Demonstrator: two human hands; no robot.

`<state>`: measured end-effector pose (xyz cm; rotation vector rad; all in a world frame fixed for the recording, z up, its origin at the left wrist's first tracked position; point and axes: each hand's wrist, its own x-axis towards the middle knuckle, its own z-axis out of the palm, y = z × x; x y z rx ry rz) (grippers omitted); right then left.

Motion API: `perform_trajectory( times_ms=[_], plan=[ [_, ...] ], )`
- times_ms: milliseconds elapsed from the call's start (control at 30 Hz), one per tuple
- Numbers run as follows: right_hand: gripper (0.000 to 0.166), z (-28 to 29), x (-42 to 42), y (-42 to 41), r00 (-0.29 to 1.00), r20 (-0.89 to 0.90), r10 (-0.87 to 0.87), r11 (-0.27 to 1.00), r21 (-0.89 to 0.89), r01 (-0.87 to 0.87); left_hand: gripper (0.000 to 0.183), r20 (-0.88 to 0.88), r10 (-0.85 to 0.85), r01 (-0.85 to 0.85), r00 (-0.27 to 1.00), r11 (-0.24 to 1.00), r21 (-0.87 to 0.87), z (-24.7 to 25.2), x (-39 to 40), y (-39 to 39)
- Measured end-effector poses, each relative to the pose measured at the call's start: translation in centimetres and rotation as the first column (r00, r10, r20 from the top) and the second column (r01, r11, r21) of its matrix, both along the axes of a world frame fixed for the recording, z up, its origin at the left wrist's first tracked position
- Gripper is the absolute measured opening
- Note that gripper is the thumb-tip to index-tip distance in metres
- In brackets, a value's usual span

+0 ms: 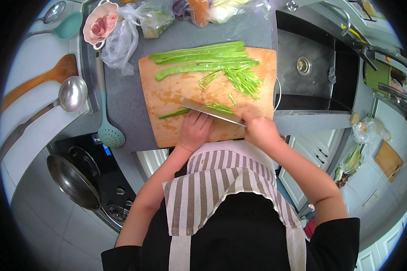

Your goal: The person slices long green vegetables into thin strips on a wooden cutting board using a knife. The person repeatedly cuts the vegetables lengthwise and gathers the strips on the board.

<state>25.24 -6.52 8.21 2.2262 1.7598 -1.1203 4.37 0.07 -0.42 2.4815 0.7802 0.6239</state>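
Observation:
My right hand grips the handle of a kitchen knife, whose broad blade slants up and left over the wooden cutting board. My left hand presses down at the near edge of the board, its fingertips against the blade; part of a green bean pod sticks out to the left of the fingers. Thin green slices lie just beyond the blade. Farther back, several long flat green beans lie side by side, with a heap of green slivers at their right end.
Right of the board is a black sink. A teal slotted spoon lies to the left, near a wok by the stove. At the back are a pink bowl of meat, a plastic bag and bagged vegetables.

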Motion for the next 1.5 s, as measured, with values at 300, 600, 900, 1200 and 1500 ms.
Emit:
perform_trajectory(
  times_ms=[300,600,900,1200,1500],
  plan=[
    [0.040,-2.1,-2.8,1.3,0.994,0.104,0.037,0.999,0.020,-0.039,0.021,-0.003,0.016,-0.016,1.000,0.997,0.075,-0.6,-0.2,-0.3],
    [0.046,-2.0,-3.4,1.1,0.977,0.203,-0.057,0.995,0.092,0.039,0.030,0.020,0.056,-0.058,0.998,0.982,0.178,0.9,0.5,-0.2],
    [0.020,-1.9,-5.4,-0.4,0.968,0.167,-0.185,0.944,0.304,0.128,0.019,0.105,-0.087,0.081,0.991,0.995,0.061,5.2,-2.2,-0.1],
    [0.024,-3.5,-3.7,-0.5,0.989,0.126,-0.083,0.934,0.357,0.033,0.030,-0.376,-0.129,0.132,0.918,0.991,-0.018,10.8,3.6,2.4],
    [0.028,-2.1,-2.0,-1.7,0.987,0.117,-0.107,0.826,0.563,0.023,0.046,-0.568,-0.390,0.125,0.725,0.885,-0.448,7.1,6.4,7.7]
  ],
)
